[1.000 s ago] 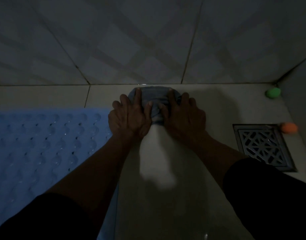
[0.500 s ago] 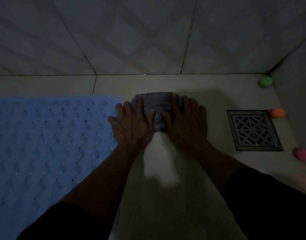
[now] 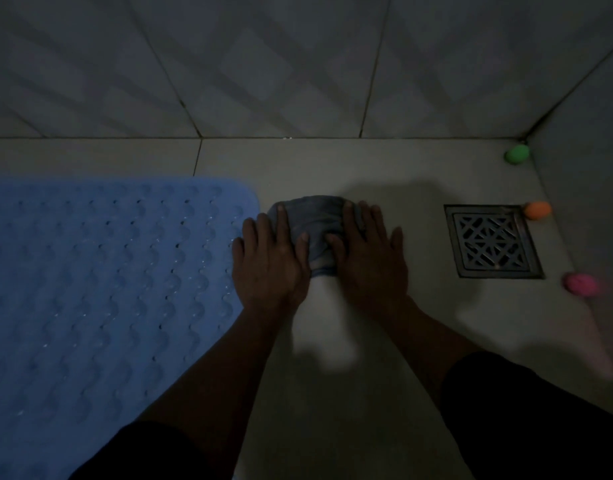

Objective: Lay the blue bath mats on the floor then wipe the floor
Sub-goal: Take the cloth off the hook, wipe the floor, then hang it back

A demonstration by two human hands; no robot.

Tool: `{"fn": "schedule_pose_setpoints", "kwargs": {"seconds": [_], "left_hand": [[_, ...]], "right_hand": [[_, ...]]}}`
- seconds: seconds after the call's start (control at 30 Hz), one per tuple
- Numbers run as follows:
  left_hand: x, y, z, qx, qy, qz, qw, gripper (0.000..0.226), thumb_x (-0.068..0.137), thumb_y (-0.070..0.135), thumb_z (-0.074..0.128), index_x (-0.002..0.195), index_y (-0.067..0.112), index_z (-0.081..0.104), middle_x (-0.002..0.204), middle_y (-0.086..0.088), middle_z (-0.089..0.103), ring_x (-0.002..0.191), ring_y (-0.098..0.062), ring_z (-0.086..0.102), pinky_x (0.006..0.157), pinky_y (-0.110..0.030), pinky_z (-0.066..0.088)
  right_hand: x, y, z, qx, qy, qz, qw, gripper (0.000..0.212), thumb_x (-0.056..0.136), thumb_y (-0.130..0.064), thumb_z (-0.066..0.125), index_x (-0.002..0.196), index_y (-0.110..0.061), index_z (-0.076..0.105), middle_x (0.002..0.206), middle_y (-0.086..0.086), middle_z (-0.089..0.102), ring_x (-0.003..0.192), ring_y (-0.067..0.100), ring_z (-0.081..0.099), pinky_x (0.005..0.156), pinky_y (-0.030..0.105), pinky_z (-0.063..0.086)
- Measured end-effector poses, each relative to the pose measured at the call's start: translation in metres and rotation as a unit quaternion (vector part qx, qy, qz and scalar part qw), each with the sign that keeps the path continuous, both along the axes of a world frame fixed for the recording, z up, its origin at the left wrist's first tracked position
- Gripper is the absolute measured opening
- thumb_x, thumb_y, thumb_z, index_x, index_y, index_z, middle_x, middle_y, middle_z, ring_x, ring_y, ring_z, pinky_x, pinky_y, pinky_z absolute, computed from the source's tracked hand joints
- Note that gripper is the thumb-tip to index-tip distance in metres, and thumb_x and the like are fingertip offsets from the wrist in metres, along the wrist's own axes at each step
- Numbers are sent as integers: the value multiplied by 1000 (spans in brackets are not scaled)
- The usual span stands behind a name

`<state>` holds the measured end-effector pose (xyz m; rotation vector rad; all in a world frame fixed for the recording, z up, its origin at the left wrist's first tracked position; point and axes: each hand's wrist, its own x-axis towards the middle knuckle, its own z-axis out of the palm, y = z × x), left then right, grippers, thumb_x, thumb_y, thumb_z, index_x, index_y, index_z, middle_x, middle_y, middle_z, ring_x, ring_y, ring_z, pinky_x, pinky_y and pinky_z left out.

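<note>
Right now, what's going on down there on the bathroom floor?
A person is kneeling and wiping the floor. The left hand and right hand both press flat on a bunched grey-blue cloth, between the blue bath mat, which lies flat on the left, and the metal floor drain on the right. Three small balls, green, orange and pink, sit along the right wall.

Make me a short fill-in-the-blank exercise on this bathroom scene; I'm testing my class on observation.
1. Both hands press a grey cloth flat against the ____.
2. The bath mat lying beside the left hand is ____ in colour.
3. Right of the right hand sits a square metal ____.
4. The ball nearest the corner is ____.

Answers: floor; blue; drain; green
</note>
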<state>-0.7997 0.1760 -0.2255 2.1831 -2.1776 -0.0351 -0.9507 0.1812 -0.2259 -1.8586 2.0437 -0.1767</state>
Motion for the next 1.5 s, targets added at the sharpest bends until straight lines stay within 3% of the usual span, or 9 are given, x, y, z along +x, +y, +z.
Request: {"fn": "schedule_pose_setpoints", "kwargs": {"seconds": [0.1,0.23,0.63,0.83,0.97,1.13,1.3,1.5], "left_hand": [[1,9,-1,6,33,1,999,64,105,51,23,157,13,25,153,-18,40,145,-37,30,117,-52,27],[6,16,-3,21,51,-23,998,63,106,48,19,158,13,22,161,-18,28,152,-34,20,123,-50,18],[12,32,-9,-20,92,-26,995,58,106,44,26,152,11,39,155,-18,41,148,-34,31,121,-51,27],[16,35,-10,-18,91,-45,995,59,106,45,24,153,11,35,156,-19,40,149,-35,29,121,-51,23],[22,44,-13,-31,86,-72,993,58,106,42,34,153,8,36,154,-21,40,147,-38,31,120,-54,25],[30,58,-23,-129,90,-92,983,49,104,36,49,142,6,54,142,-28,54,137,-43,46,111,-57,39],[37,69,-23,-120,69,-87,987,50,104,45,47,146,18,51,146,-31,48,139,-47,41,112,-55,38],[39,77,-28,-96,54,-94,989,53,105,45,41,151,20,42,149,-29,44,142,-46,38,118,-54,30]], "right_hand": [[1,8,0,2,-1,3,1000,64,104,-53,17,159,-26,-1,167,-1,-1,153,17,-8,121,49,-5],[3,18,1,2,-7,3,1000,63,104,-50,19,159,-25,1,167,-1,0,153,17,-8,121,47,-5],[6,40,-5,-48,12,-2,999,62,104,-51,19,159,-22,9,166,3,11,154,20,2,121,48,-1],[8,43,-5,-32,6,-23,999,62,104,-52,24,158,-26,8,166,-1,9,154,16,-1,121,47,-1],[12,58,-6,-24,4,-35,999,64,103,-53,23,158,-26,7,166,-1,8,153,17,0,121,48,1],[18,78,0,-16,5,-63,998,66,98,-62,20,158,-35,11,167,6,5,154,25,-2,119,55,5],[19,96,12,31,-2,-90,995,63,97,-67,26,152,-53,-1,166,6,-8,152,26,-13,121,56,1],[20,107,3,-4,35,-96,995,65,97,-66,29,155,-45,8,167,3,4,153,29,-5,119,56,6]]}}
